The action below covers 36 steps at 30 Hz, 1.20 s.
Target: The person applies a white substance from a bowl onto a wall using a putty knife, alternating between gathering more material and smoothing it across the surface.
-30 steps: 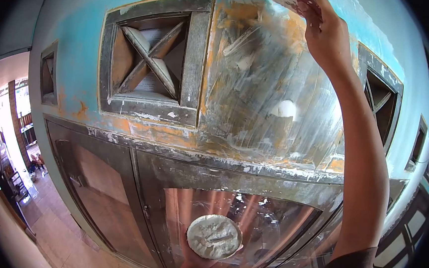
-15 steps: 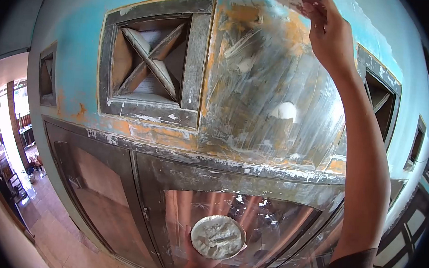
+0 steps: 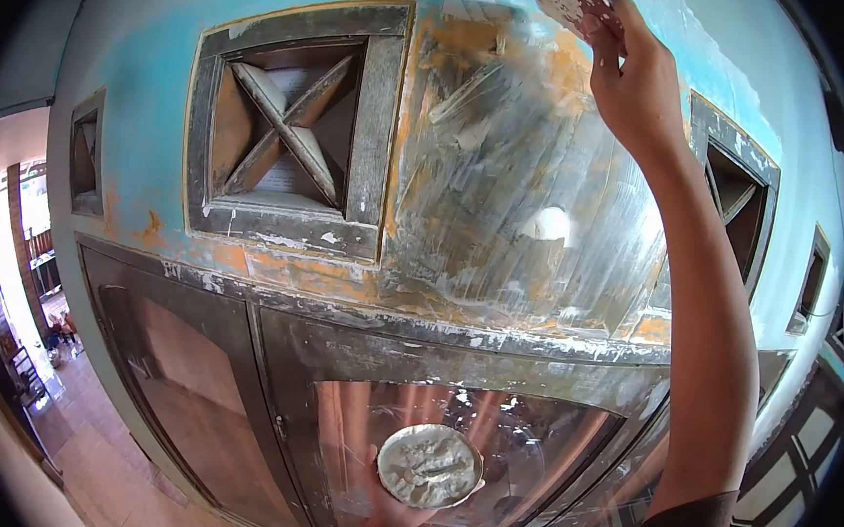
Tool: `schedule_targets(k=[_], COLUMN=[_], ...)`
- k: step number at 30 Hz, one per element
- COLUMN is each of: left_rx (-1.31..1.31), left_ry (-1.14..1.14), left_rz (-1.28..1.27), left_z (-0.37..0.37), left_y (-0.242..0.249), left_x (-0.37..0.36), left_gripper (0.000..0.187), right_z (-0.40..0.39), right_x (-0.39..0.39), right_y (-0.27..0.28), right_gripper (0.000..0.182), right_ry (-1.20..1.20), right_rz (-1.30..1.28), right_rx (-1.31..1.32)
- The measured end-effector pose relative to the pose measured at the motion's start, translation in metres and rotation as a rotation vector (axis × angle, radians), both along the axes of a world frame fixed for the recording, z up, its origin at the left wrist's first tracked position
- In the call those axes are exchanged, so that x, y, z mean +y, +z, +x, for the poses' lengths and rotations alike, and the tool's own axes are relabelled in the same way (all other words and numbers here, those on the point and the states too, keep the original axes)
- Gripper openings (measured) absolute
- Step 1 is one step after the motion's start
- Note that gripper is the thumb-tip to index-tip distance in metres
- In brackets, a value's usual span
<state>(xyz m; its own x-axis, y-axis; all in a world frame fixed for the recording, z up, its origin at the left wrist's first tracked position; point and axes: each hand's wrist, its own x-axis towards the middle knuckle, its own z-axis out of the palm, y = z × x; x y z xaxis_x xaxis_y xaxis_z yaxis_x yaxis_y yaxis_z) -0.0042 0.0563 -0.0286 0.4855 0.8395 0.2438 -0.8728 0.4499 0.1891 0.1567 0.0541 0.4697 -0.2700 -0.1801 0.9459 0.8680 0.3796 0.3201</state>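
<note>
My left hand (image 3: 393, 516) is wrapped under and around a round bowl (image 3: 478, 475) and holds it upright in front of the glazed door. Thick off-white putty (image 3: 427, 465) fills the bowl, its surface lumpy and grooved. High up, my right hand (image 3: 640, 83) grips a flat putty scraper (image 3: 568, 0), reddish and smeared with white. The scraper's edge lies against or close to the upper wall; contact cannot be made out. Below it spreads a patch of wall (image 3: 536, 174) streaked grey, white and orange, with a bright white spot (image 3: 550, 224).
Left of the patch is a wooden vent frame (image 3: 377, 133) with crossed bars. Another vent (image 3: 736, 178) is partly behind my right arm. Wooden doors (image 3: 269, 351) with glass run beneath. Tiled floor (image 3: 114, 467) leads to a bright doorway (image 3: 28, 226) at left.
My right hand and the scraper have shifted slightly left and down in view. The wall and vents have also shifted slightly left, while the bowl stays nearly in place.
</note>
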Motion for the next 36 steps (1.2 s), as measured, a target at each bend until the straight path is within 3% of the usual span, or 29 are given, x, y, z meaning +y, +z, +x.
schedule_targets(k=[2,5,7,12,19,25,30,36], left_rx=[-0.191,-0.140,-0.131,-0.024,-0.019,0.019,-0.013,0.009], left_ry=[-0.111,-0.091,-0.106,-0.065,-0.111,-0.113,-0.125,-0.078], left_rz=[0.027,0.019,0.010,-0.039,-0.015,-0.016,-0.005,-0.042], left_z=[0.005,0.009,0.010,0.015,0.014,0.010,0.009,0.006], left_y=[-0.005,-0.007,-0.005,-0.007,-0.004,-0.001,0.000,-0.006], left_x=[0.005,0.007,0.006,0.006,0.006,0.001,0.003,0.002], left_gripper=[0.090,0.090,0.090,0.092,0.088,0.089,0.095,0.093], right_z=[0.000,0.004,-0.002,-0.007,-0.019,-0.017,-0.026,-0.040], right_x=[0.006,0.024,0.030,0.047,0.057,0.055,0.053,0.063], right_y=[0.002,-0.003,-0.011,-0.057,-0.078,-0.095,-0.059,-0.117], right_gripper=[0.015,0.020,0.019,0.031,0.044,0.046,0.047,0.049], right_ry=[-0.031,-0.177,-0.410,-0.679,-0.781,-0.704,-0.696,-0.756], right_rz=[0.016,0.233,0.368,0.312,0.165,0.132,0.196,0.080], right_rx=[-0.019,-0.227,-0.396,-0.299,-0.340,-0.380,-0.342,-0.401])
